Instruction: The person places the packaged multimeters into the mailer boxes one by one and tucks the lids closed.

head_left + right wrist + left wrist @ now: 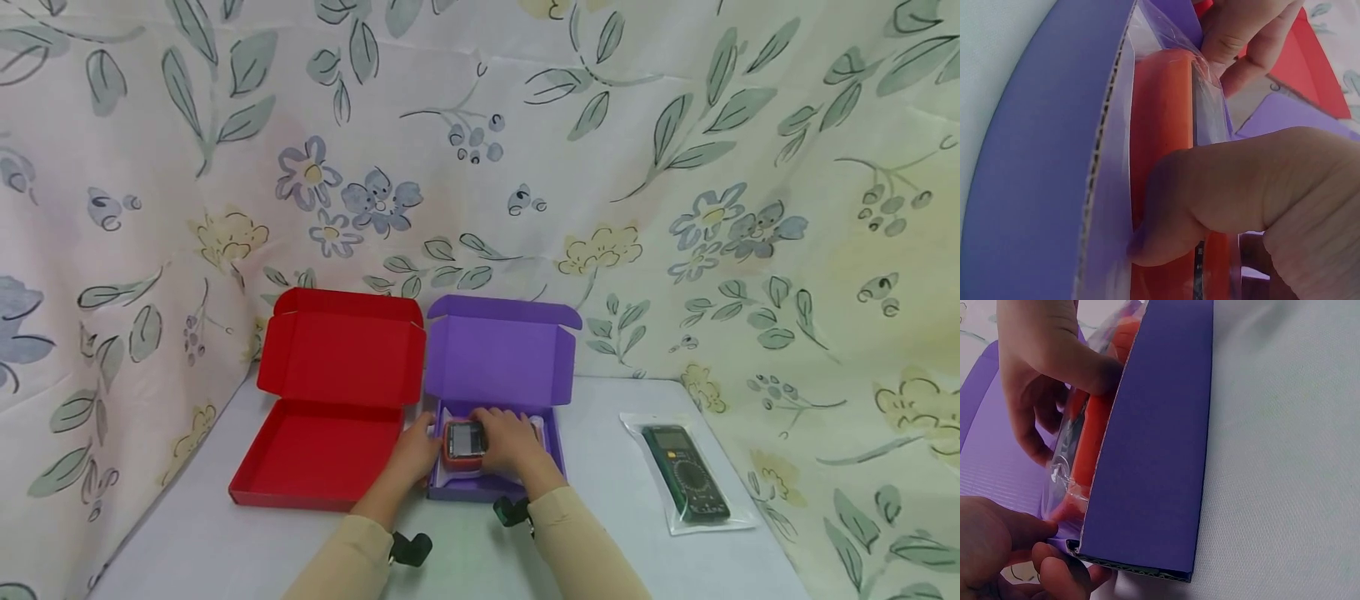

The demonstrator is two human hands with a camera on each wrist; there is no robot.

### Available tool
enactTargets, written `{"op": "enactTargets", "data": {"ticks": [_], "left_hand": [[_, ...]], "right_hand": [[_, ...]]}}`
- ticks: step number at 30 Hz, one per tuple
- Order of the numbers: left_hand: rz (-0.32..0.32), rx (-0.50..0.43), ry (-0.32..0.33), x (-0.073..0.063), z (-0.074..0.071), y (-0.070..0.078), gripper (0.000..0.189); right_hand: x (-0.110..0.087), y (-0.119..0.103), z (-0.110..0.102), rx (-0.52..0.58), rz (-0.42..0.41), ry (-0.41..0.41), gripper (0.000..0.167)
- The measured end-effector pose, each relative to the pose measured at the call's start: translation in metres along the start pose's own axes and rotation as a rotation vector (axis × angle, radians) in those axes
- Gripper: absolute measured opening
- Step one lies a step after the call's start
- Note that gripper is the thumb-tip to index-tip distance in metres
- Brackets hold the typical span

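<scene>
- A red box stands open on a white table at left, its lid raised against a floral cloth that drapes the background and both sides.
- A person's left hand, below a tan sleeve and a black wrist device, pinches the near left corner of a neighboring box, thumb at the rim and fingers bent around the outside.
- That purple box sits just beside the red one, lid likewise raised.
- An orange-cased meter lies inside the purple box, toward its left end — gray screen facing up, clear plastic wrap around it.
- The right hand reaches in from the right and grips the meter, the thumb pressed along its near side and the fingers curled over the far side, spread only as wide as the case between them.
- At far right, well apart from the boxes, a dark green multimeter rests at a slant in a clear bag — its dial and display face up.
</scene>
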State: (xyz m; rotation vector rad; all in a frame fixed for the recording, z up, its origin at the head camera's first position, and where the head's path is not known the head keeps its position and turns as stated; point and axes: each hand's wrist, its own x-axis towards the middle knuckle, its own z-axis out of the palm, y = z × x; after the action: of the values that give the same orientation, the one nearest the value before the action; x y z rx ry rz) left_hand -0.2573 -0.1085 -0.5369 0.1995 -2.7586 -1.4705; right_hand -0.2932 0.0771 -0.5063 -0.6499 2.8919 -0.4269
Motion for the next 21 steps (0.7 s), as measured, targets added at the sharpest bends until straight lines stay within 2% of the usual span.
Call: {"op": "enactTargets", "data": {"ticks": [14,21], "left_hand": [[0.039,0.021,0.016,-0.0008,0.0006,0.0001,0.036],[-0.005,-0.01,0.0,-0.0001,0.0024,-0.0009,0.036]], "right_hand": [[0.0019,0.0055,0.0086,0.015,-0.008,0.004,0.078],[0.0069,0.0055,0.0081,0.037,0.021,-0.049,0.079]]}}
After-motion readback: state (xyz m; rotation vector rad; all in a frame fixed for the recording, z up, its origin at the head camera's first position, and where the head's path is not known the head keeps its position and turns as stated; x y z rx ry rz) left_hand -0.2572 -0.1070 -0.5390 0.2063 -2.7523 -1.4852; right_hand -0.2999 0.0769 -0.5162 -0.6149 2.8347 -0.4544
